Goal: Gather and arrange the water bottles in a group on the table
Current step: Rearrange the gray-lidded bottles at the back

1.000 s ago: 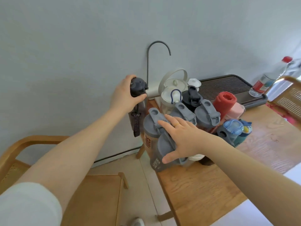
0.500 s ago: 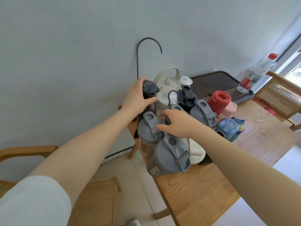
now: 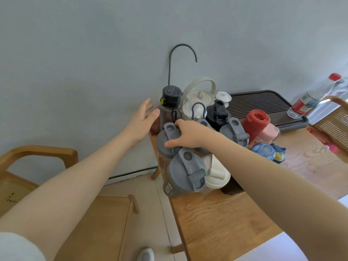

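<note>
Several water bottles stand packed together at the far left corner of the wooden table [image 3: 226, 219]. A dark-capped clear bottle [image 3: 170, 102] stands at the back left by the wall. My left hand [image 3: 144, 118] is open just left of it, fingers apart, not holding it. My right hand [image 3: 188, 135] rests on the lid of a grey shaker bottle [image 3: 165, 146], fingers spread over the neighbouring lids. Another grey shaker [image 3: 183, 176] stands at the front, a third [image 3: 234, 131] further right. A black bottle [image 3: 218, 113], a red bottle [image 3: 255, 122], a pink one [image 3: 268, 132] and a blue one [image 3: 267, 153] fill the group.
A white kettle [image 3: 199, 95] and a curved grey faucet pipe [image 3: 182, 53] stand behind the bottles. A dark ribbed tray [image 3: 263, 102] lies at the back with a clear red-capped plastic bottle [image 3: 308, 98] on its right end. Wooden chairs stand at left [image 3: 37, 157] and right [image 3: 335, 125].
My left hand has set the dark-capped bottle down at the back left of the group and let go of it. My right hand has shifted from the front shaker to the lids behind it.
</note>
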The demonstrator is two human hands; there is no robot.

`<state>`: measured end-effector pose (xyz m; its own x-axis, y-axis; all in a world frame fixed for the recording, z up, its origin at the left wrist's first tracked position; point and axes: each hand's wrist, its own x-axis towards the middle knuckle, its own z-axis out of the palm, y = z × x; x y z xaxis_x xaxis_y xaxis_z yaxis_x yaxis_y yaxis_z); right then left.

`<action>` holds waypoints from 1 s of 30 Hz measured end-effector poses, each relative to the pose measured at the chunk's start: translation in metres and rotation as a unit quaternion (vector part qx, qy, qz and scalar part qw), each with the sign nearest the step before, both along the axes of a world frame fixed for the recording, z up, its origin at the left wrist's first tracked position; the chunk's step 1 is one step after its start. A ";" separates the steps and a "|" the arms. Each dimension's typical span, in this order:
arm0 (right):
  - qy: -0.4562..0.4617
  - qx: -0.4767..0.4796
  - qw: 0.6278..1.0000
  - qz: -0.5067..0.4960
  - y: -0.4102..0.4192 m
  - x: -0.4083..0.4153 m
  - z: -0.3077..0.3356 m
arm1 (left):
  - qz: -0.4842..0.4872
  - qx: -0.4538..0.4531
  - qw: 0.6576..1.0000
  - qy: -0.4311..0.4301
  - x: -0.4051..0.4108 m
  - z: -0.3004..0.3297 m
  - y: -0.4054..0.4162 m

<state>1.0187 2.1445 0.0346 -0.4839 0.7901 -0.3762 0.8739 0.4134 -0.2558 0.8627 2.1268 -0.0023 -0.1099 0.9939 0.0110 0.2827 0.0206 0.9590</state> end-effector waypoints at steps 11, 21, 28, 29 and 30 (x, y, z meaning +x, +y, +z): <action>0.027 -0.032 0.998 0.036 0.010 -0.002 -0.016 | -0.129 0.142 0.952 0.240 0.056 -0.047 -0.116; 0.018 0.039 0.993 0.106 0.007 0.002 -0.019 | -0.043 0.184 0.966 0.178 0.025 -0.014 -0.128; -0.049 0.081 0.985 0.141 -0.031 0.021 -0.013 | 0.003 0.124 0.974 0.188 -0.042 0.008 -0.087; -0.055 0.080 0.985 0.142 -0.036 0.024 -0.013 | -0.019 0.111 0.974 0.199 -0.038 0.000 -0.076; -0.060 0.082 0.985 0.139 -0.041 0.027 -0.012 | -0.042 0.106 0.974 0.197 -0.032 -0.008 -0.065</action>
<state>1.0460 2.1039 0.0221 -0.6495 0.6885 -0.3226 0.7415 0.6675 -0.0684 0.8311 2.0614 -0.0105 0.0270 0.9700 0.2416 0.6219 -0.2055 0.7556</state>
